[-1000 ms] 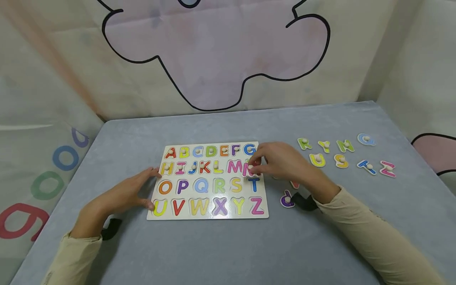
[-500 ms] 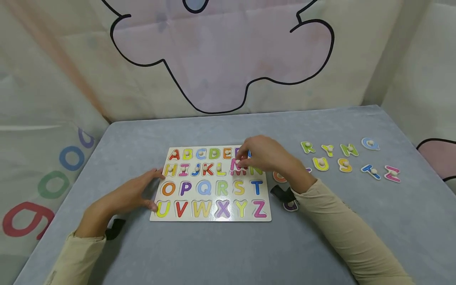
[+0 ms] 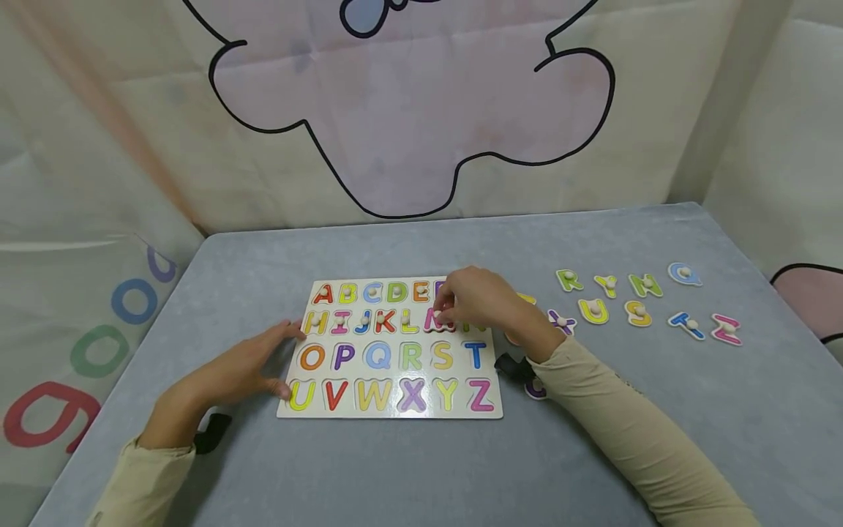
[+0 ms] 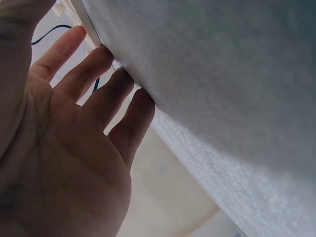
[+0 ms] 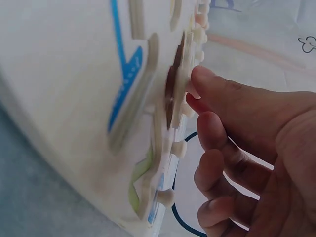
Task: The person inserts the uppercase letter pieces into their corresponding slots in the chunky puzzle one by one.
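Note:
A white alphabet puzzle board (image 3: 388, 374) lies on the table; its top row and part of its second row hold knobbed letter pieces. My right hand (image 3: 484, 298) pinches the small knob of a pink letter M piece (image 3: 431, 321) between thumb and index finger, over the M slot. From the right wrist view, that M piece (image 5: 182, 81) appears slightly raised off the board, its other fingers loosely bent. My left hand (image 3: 227, 373) rests along the board's left edge, thumb near the U. Its fingers (image 4: 94, 69) extend against that edge in the left wrist view. The right hand covers the G.
Loose letter pieces lie to the right: green R (image 3: 568, 280), yellow U (image 3: 594, 312), orange S (image 3: 637, 314), blue T (image 3: 686, 325), pink Z (image 3: 727, 329) and others. A purple X (image 3: 562, 323) and another purple piece lie partly behind the right forearm. Printed cloth hangs behind the table (image 3: 395, 476).
My right hand has carried the pink M piece left from near the N slot to the M slot and lowered it. The left hand stays at the board's edge; the head view has shifted slightly.

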`<action>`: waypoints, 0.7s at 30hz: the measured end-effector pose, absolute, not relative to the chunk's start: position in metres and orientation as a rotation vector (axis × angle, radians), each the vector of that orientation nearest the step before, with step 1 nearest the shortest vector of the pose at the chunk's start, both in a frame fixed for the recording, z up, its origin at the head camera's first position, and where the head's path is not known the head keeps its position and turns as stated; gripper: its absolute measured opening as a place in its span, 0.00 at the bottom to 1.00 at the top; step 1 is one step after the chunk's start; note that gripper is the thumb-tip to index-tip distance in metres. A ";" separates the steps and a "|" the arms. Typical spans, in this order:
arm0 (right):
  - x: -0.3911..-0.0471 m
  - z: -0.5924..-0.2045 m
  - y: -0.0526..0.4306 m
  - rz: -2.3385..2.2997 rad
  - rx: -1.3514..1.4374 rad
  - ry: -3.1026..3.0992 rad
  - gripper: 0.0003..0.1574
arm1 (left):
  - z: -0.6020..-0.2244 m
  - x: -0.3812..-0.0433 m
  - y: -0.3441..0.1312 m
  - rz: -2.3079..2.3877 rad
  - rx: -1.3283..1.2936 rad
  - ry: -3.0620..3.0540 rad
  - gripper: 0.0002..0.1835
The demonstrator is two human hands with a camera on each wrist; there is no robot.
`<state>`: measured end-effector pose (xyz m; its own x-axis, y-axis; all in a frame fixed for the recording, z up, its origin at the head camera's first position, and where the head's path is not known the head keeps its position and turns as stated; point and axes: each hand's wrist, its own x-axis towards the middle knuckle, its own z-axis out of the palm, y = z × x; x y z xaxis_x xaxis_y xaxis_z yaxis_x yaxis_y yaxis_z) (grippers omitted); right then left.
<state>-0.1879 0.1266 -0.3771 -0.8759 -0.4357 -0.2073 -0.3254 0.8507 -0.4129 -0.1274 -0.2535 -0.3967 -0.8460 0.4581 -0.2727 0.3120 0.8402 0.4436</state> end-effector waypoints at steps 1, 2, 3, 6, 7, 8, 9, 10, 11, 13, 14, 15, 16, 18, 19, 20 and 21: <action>-0.188 -0.378 0.126 -0.531 -0.567 2.735 0.08 | -0.396 -0.127 -0.253 0.547 0.575 2.648 0.47; -0.188 -0.378 0.126 -0.524 -0.564 2.738 0.08 | -0.396 -0.127 -0.253 0.544 0.576 2.649 0.47; -0.188 -0.378 0.125 -0.518 -0.560 2.740 0.08 | -0.396 -0.127 -0.253 0.543 0.577 2.650 0.47; -0.187 -0.379 0.125 -0.498 -0.554 2.742 0.09 | -0.396 -0.127 -0.252 0.537 0.574 2.653 0.47; -0.187 -0.379 0.125 -0.496 -0.547 2.738 0.09 | -0.396 -0.127 -0.252 0.534 0.570 2.652 0.47; -0.187 -0.379 0.125 -0.493 -0.542 2.734 0.08 | -0.397 -0.127 -0.252 0.533 0.566 2.651 0.47; -0.187 -0.379 0.125 -0.490 -0.539 2.730 0.08 | -0.397 -0.127 -0.252 0.533 0.563 2.650 0.47; -0.187 -0.379 0.125 -0.487 -0.542 2.729 0.09 | -0.397 -0.127 -0.252 0.531 0.559 2.648 0.47; -0.186 -0.379 0.125 -0.485 -0.550 2.731 0.09 | -0.397 -0.127 -0.252 0.530 0.564 2.648 0.47; -0.186 -0.379 0.125 -0.480 -0.562 2.739 0.09 | -0.397 -0.128 -0.252 0.527 0.559 2.646 0.46; -0.185 -0.380 0.125 -0.476 -0.570 2.745 0.09 | -0.397 -0.128 -0.252 0.525 0.558 2.647 0.46; -0.185 -0.380 0.124 -0.470 -0.580 2.753 0.09 | -0.396 -0.128 -0.251 0.523 0.555 2.646 0.46; -0.185 -0.380 0.124 -0.463 -0.588 2.761 0.09 | -0.396 -0.128 -0.251 0.522 0.552 2.645 0.47; -0.184 -0.380 0.124 -0.452 -0.599 2.771 0.09 | -0.396 -0.128 -0.251 0.523 0.538 2.641 0.47; -0.184 -0.380 0.124 -0.450 -0.600 2.773 0.09 | -0.396 -0.128 -0.251 0.521 0.534 2.639 0.47; -0.184 -0.380 0.125 -0.450 -0.602 2.774 0.09 | -0.396 -0.128 -0.251 0.519 0.530 2.636 0.47; -0.184 -0.380 0.125 -0.451 -0.600 2.772 0.09 | -0.395 -0.128 -0.251 0.518 0.526 2.633 0.48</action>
